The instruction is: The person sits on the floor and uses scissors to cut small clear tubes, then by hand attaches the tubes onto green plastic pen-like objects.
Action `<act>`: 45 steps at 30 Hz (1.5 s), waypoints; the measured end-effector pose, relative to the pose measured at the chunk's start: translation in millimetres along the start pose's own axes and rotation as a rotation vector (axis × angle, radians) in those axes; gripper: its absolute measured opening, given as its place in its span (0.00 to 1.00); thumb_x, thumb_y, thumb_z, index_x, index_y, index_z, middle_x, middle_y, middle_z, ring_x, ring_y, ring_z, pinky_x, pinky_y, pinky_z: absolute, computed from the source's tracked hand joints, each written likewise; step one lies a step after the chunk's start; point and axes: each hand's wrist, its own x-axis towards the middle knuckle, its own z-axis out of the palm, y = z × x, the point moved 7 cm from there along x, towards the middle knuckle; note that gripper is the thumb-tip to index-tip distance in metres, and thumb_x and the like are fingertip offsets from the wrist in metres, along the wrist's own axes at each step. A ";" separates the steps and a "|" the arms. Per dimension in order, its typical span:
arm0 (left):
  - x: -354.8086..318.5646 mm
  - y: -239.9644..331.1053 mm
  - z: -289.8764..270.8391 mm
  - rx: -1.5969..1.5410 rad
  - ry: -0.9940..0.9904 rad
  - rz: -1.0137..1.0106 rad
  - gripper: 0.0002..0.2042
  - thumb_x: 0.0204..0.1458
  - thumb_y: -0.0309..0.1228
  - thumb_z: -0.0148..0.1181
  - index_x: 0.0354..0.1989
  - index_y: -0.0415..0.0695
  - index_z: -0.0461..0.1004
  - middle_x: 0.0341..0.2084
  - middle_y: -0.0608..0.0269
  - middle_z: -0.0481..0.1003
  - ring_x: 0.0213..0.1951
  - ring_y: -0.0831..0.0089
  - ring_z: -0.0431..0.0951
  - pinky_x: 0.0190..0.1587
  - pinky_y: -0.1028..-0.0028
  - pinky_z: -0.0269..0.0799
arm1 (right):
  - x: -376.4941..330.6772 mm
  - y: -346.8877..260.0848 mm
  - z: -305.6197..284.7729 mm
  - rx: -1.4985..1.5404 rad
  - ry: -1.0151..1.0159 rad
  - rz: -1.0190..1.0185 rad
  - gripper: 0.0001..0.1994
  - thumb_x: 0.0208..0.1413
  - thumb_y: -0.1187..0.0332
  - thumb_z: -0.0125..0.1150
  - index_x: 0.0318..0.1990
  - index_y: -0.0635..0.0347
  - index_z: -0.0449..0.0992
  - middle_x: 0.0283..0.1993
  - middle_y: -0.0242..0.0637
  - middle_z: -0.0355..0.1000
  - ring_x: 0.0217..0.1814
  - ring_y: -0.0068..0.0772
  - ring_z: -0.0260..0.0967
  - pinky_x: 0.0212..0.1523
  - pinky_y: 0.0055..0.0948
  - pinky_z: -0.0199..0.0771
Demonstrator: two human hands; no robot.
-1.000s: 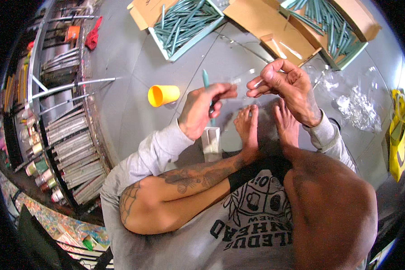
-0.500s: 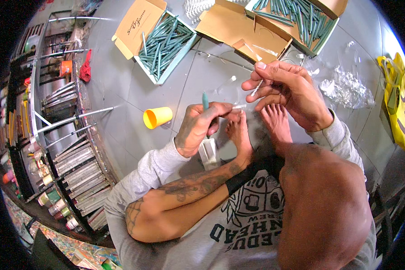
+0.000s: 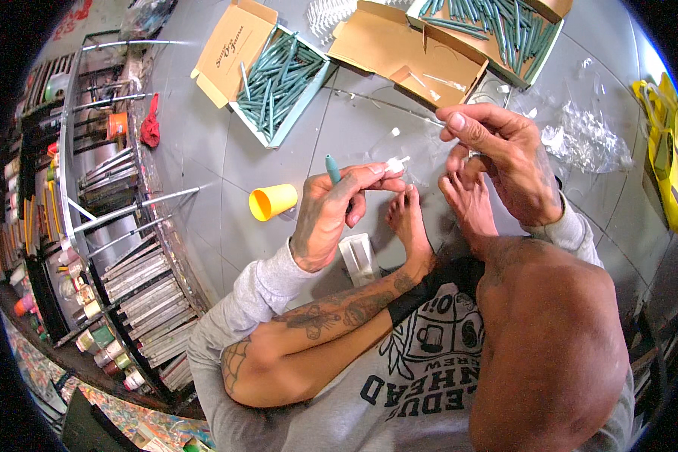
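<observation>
My left hand [image 3: 325, 211] is closed, with a teal pen-like stick [image 3: 333, 169] held across the palm and poking up past the index finger. Between its thumb and fingertip sits a small white piece [image 3: 397, 164] with a thin tip pointing right. My right hand [image 3: 508, 154] is raised to the right of it, thumb and index pinched and the other fingers curled; what they hold, if anything, I cannot make out. Just below the left hand, a clear-and-white narrow container [image 3: 359, 260] rests on the floor near my foot.
Open boxes of teal sticks stand ahead, one left [image 3: 301, 113] and one right [image 3: 542, 64], with a cardboard tray [image 3: 399, 56] between them. A yellow cup [image 3: 273, 202] lies on its side. Crumpled clear plastic [image 3: 587, 143] and a yellow bag [image 3: 663, 143] are right; a metal-framed shelf [image 3: 83, 203] is left.
The thin white twisted piece seen in my right fingers no longer shows. That hand has lifted slightly and curled. The white piece in my left fingertips shows more clearly; the stick leans more left.
</observation>
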 end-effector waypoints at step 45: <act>-0.7 -0.5 -2.5 0.043 0.037 -0.023 0.20 0.56 0.45 0.59 0.43 0.40 0.81 0.35 0.58 0.83 0.19 0.85 0.56 0.24 0.82 0.51 | -10.9 1.8 21.7 0.303 -0.256 0.063 0.21 0.58 0.70 0.49 0.59 0.68 0.68 0.52 0.52 0.76 0.52 0.43 0.76 0.48 0.35 0.78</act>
